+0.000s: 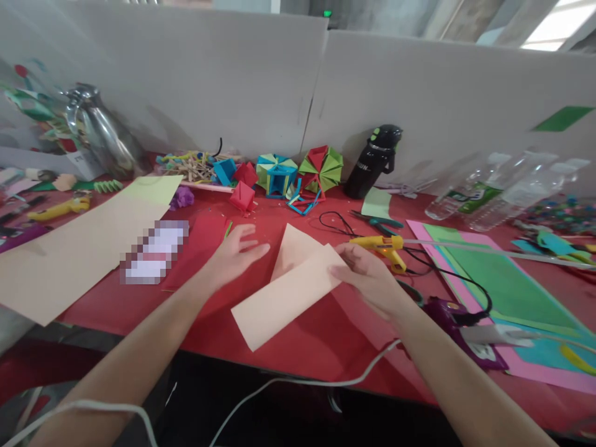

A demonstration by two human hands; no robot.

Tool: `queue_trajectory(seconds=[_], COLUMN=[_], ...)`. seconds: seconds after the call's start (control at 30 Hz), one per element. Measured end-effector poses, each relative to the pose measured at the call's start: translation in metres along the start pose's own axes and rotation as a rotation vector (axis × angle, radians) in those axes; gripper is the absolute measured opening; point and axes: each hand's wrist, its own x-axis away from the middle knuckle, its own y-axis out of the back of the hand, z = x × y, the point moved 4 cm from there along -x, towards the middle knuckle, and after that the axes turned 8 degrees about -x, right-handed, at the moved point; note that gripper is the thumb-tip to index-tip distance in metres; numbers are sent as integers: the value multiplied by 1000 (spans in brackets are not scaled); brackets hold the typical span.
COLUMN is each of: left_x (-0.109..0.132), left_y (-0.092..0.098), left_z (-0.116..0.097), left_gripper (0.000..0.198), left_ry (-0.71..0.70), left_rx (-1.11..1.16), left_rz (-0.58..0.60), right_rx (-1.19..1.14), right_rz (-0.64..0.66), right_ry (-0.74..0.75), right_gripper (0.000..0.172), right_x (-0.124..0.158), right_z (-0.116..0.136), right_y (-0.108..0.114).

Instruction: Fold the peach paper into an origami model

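Note:
Between thumb and fingers, my right hand (367, 276) pinches one end of a cream paper strip (284, 301), which slants down to the left above the red table (209, 332). Behind it lies another cream piece of paper (295, 245), partly covered by the strip. My left hand (235, 254) is off the paper, fingers apart and holding nothing, near a red sheet of paper (198, 248). Just beyond my right hand is a yellow glue gun (384, 245) with a clear glue stick in its back.
A large cream sheet (84, 248) lies at left. Folded paper ornaments (277, 174), a black bottle (372, 161) and a steel jug (105, 133) stand along the partition. Coloured sheets (503, 279), a purple power strip (459, 329) and plastic bottles (507, 192) are at right. A white cable (321, 382) crosses the front edge.

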Motion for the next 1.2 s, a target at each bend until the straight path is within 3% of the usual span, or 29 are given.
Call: queue_trajectory(seconds=[0.07,0.13,0.2,0.27,0.4,0.5,0.6,0.7,0.93,1.07,1.2], left_x=[-22,-35,-41,-43,-42,-36,-24,-12,10,18,24], left_y=[-10,-24,-40,-53,-62,-62,-64,-68,-81,-83,-88], left_z=[0,-5,-13,-19,-26,-28,-30,-33,-39,-41,-33], left_gripper=[54,48,42,38,36,37,36,35,43,35,31], left_ry=[169,241,235,175,-19,-145,-195,-198,-107,-127,-6], left_rx=[217,356,399,408,468,512,534,550,449,428,395], left_rz=[124,291,457,521,311,169,114,124,353,302,274], right_rx=[-29,-40,-22,-2,-120,-237,-286,-320,-219,-163,-65], right_rz=[7,8,12,-17,-200,-233,-224,-248,-328,-342,-386], right_ry=[43,75,84,94,98,-9,-113,-90,25,48,75], right_gripper=[35,33,32,38,50,42,30,26,35,36,39], right_x=[2,6,9,12,12,11,12,15,25,27,31], right_z=[7,15,22,28,26,15,6,9,24,28,36], right_y=[7,11,13,16,26,24,15,9,7,7,6])
